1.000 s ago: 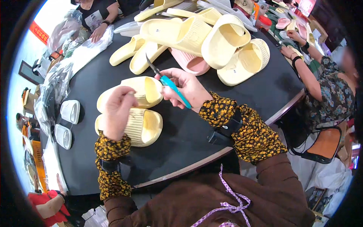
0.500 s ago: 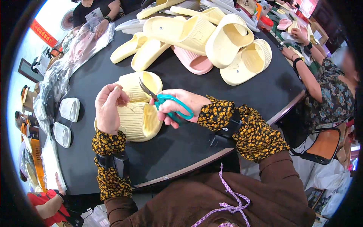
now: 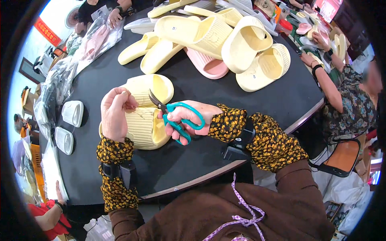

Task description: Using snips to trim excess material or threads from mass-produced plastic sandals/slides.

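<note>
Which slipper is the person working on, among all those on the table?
On the round black table, skip the heap at the far side. It is the pale yellow slipper nearest the person, under the left hand, with teal-handled scissors in the right hand at it.

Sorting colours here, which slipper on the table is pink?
The pink slipper at the near edge of the heap, lying half under a pale yellow slipper; every other one there is yellow.

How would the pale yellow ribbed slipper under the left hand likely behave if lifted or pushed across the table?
The yellow slipper looks thick and moulded, like foam, so probably light and slightly springy. Its broad sole lies flat on the black table, so tipping or rolling seems unlikely. The left hand already steadies it.
</note>
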